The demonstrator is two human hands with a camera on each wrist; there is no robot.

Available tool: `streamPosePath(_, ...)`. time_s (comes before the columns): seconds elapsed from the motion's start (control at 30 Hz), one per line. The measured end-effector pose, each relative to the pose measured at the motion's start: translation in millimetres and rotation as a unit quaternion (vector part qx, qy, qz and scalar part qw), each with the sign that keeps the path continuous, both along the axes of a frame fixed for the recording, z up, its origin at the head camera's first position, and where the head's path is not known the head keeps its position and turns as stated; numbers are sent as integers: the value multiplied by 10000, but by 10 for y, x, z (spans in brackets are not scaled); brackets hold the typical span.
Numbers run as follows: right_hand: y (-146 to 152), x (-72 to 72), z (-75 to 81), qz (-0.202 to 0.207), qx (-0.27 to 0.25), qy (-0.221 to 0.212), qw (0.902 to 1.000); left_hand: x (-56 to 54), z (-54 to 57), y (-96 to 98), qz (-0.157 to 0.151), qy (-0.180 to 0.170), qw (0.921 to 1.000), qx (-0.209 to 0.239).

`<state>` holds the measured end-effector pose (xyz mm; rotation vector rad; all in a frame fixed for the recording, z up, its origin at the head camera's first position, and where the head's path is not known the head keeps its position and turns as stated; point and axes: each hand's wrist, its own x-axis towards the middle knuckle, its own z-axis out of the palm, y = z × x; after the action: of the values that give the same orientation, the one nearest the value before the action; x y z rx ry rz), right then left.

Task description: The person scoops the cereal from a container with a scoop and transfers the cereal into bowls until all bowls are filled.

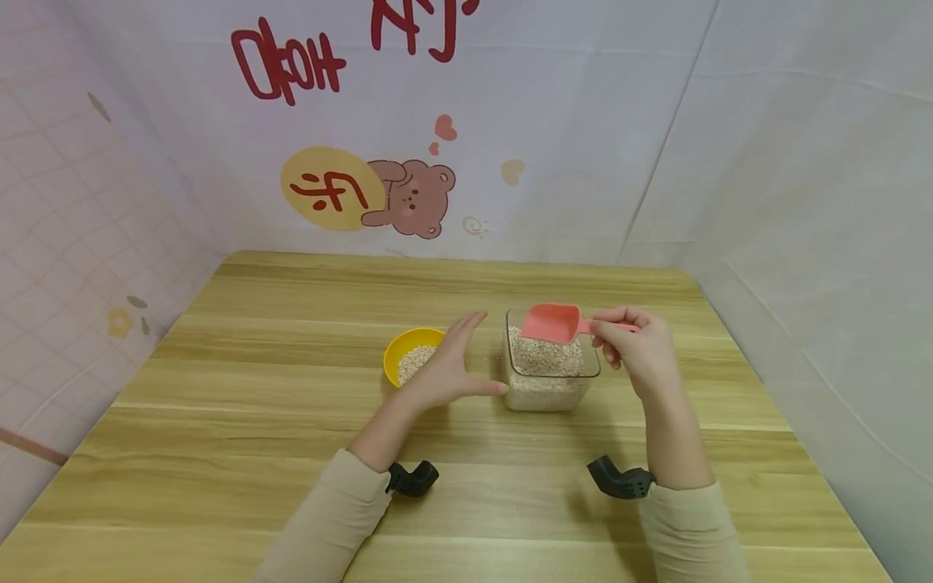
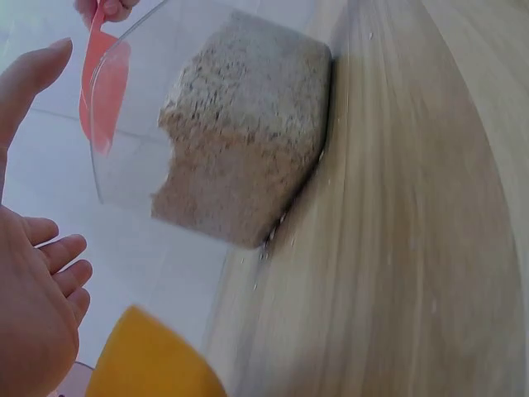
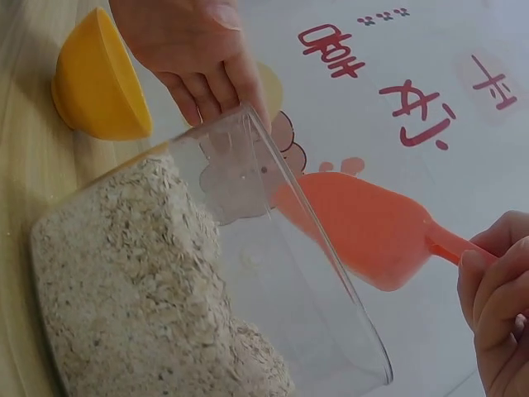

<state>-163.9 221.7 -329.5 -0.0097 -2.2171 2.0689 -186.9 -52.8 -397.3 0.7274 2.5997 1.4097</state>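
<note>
My right hand pinches the handle of a coral-pink scoop. The scoop hangs over the mouth of a clear square container, and no flakes can be seen in its bowl. Pale oat flakes fill much of the container, with an uneven surface. My left hand is spread, thumb apart from the fingers, between the container and a yellow bowl. It holds nothing and partly covers the bowl, which has oat flakes inside. In the right wrist view, the left hand appears beyond the container.
The container and bowl stand on a wood-grain table. A pale wall cloth with red characters and a cartoon bear hangs behind its far edge. A black wrist mount sits on the left forearm, another on the right.
</note>
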Motion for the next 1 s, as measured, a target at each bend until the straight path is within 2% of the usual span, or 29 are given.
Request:
streamPosePath(0.53,89,-36,-54,-32,486,-231,9985,-56,-46,292,-23,59,9999,151)
streamPosePath(1.0,78,-40,-90,-21,1111,-552,9923,-84,-81,396,-34,-136,9994,308)
